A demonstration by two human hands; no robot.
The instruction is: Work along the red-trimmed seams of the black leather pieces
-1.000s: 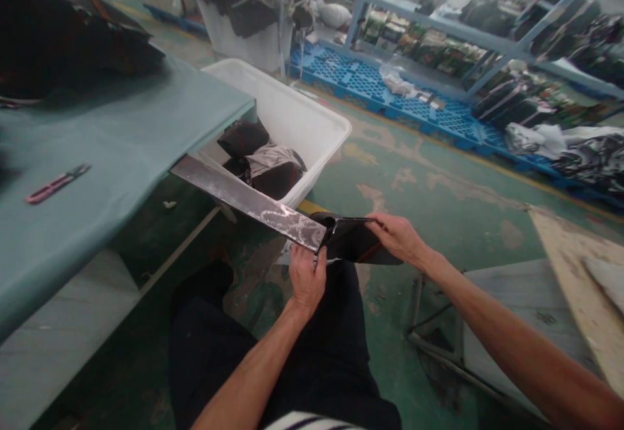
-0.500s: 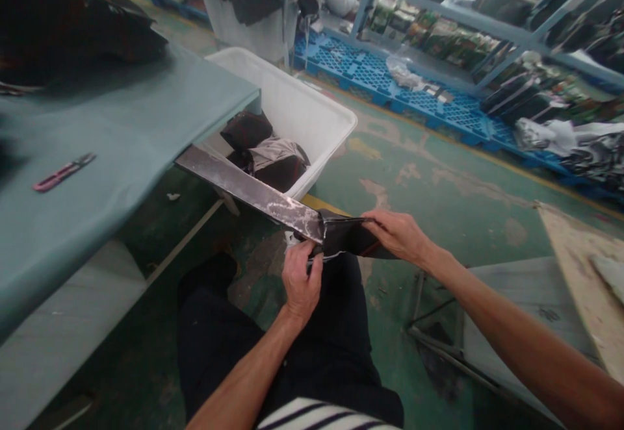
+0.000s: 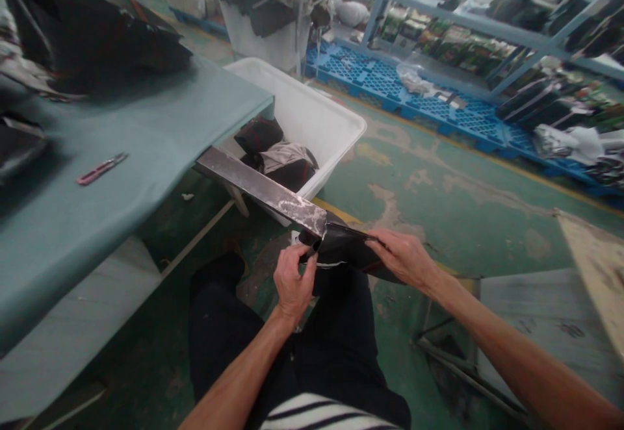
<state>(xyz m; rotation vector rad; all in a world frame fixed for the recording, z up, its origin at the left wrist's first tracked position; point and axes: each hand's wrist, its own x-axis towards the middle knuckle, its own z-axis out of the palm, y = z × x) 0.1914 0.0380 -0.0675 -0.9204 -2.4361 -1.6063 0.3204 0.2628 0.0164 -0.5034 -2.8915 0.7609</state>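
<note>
A black sheet-like piece with a thin pale lower edge (image 3: 348, 248), perhaps leather or coated fabric, lies against the free end of a worn metal bar (image 3: 263, 186) that juts out from the table. My right hand (image 3: 404, 258) pinches the far upper edge of this piece. Below the bar's end, the fingers of my left hand (image 3: 294, 280) are closed on the near edge of the same piece, where it folds. Part of the piece under the bar is hidden.
A blue-green table (image 3: 146, 125) on the left carries pink-handled snips (image 3: 102, 169) and a black bundle (image 3: 97, 40). Beyond the bar stands a white bin (image 3: 336, 138) with dark pieces inside. Blue pallets (image 3: 439, 105) line the racks. A wooden board (image 3: 592, 267) is at right.
The view has shifted slightly, so the surroundings appear farther right and lower. My left hand sits slightly lower relative to the bar's end. Both hands keep hold of the black piece.
</note>
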